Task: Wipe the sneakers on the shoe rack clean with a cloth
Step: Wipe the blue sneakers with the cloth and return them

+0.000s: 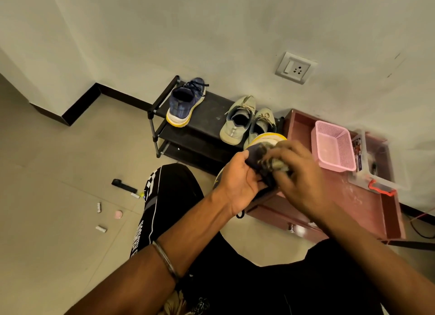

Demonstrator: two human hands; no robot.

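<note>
Seen from above, a person sits on a pale tiled floor [58, 164] facing a low black shoe rack [207, 116] of thin metal tubes and flat dark shelves, set against a cream wall. The left hand [237, 182] curls around a navy sneaker [263, 173] with a thick white and yellow sole, holding it up in front of the rack with the sole turned away. The right hand [294, 171] is blurred; its bent fingers press a crumpled greyish cloth [275, 161] against the shoe's dark fabric upper. On the rack's top shelf, at the left end, stands the matching navy sneaker on the rack [184, 102], knit-textured, laced, with the same yellow-edged sole, heel toward the camera. At the right end sits a pair of pale grey-green laced sneakers [244, 121], side by side and touching. Just right of the rack is a low reddish-brown wooden table [353, 204] with raised edges, carrying a pink plastic mesh basket [334, 145] and a clear plastic box [374, 168] with an orange latch. A thin metal bangle [164, 258] circles the left wrist. A white wall socket [295, 67] sits above the rack. Small items lie scattered on the floor at the left.
</note>
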